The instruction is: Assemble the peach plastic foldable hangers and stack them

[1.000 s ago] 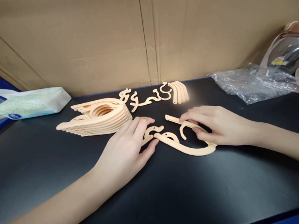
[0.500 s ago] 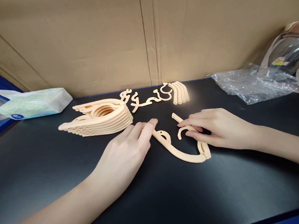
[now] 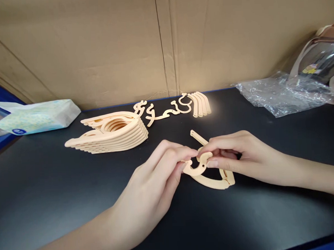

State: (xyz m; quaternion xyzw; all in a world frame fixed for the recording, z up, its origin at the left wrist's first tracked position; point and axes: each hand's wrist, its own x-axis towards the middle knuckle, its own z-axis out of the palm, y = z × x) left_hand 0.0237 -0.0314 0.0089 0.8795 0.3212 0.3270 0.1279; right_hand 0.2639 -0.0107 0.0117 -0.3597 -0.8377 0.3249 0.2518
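Observation:
A cream plastic hanger hook (image 3: 196, 171) is pinched between both hands in front of me. My left hand (image 3: 161, 173) has its thumb and index finger at the hook's left end. At the right end, near a small hole, my right hand (image 3: 235, 155) grips it between thumb and fingers. Just beneath lies a V-shaped folding hanger (image 3: 215, 183) on the black table, its left arm partly covered by my left fingers and the hook. A straight cream bar (image 3: 198, 137), perhaps the hanger's other arm, sticks out behind my right fingers.
Left of centre stands a stack of folded hangers (image 3: 114, 137). Loose hooks (image 3: 170, 111) and several curved arms (image 3: 201, 103) lie at the back. A tissue pack (image 3: 40, 116) is far left; clear plastic wrap (image 3: 280, 93) and a transparent bag (image 3: 323, 61) sit right. Cardboard (image 3: 109, 49) walls the back.
My left hand has left the hanger arm's end and moved right to take the hook's other end. My right hand has turned the hook and drawn it slightly left and nearer.

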